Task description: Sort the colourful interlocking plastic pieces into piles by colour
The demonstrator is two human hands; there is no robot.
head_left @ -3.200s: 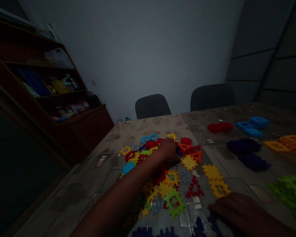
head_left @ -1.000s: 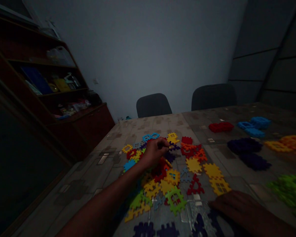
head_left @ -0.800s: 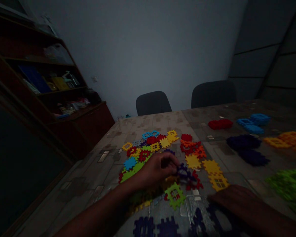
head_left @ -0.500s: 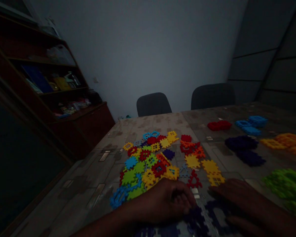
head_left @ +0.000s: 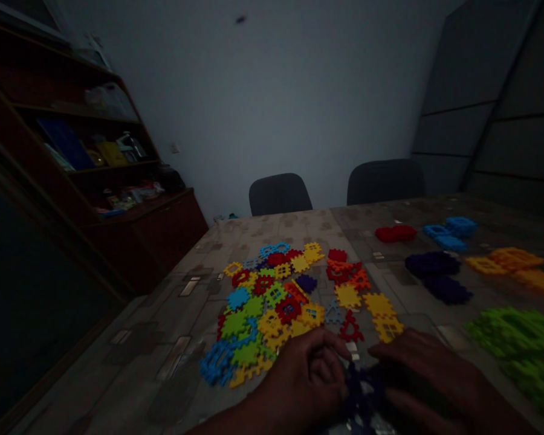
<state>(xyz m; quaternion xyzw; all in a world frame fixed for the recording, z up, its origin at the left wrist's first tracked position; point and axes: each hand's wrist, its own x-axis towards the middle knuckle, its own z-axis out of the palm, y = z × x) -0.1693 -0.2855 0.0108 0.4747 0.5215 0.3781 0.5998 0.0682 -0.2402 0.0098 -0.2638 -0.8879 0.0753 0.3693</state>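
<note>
Low in the head view, my left hand (head_left: 312,376) is closed, fingers curled, its tips on a dark purple interlocking plastic tile (head_left: 360,393) with toothed edges. My right hand (head_left: 430,371) is opposite, fingers and thumb bent around the right side of the dark purple pieces. The hands and dim light hide much of these pieces, so how they join cannot be made out. Just beyond my hands lie a red triangular tile (head_left: 351,327), a grey triangular tile (head_left: 332,312) and a yellow window tile (head_left: 388,329).
A mixed heap of coloured tiles (head_left: 254,307) spreads left of centre on the patterned tablecloth (head_left: 163,338). Sorted piles stand to the right: red (head_left: 395,234), blue (head_left: 451,232), dark purple (head_left: 435,269), orange (head_left: 517,260) and green (head_left: 521,338). Two chairs (head_left: 280,193) are at the far edge.
My hands have come closer together, with the dark purple pieces now between them. The right hand has moved slightly left. The view has shifted a little to the right.
</note>
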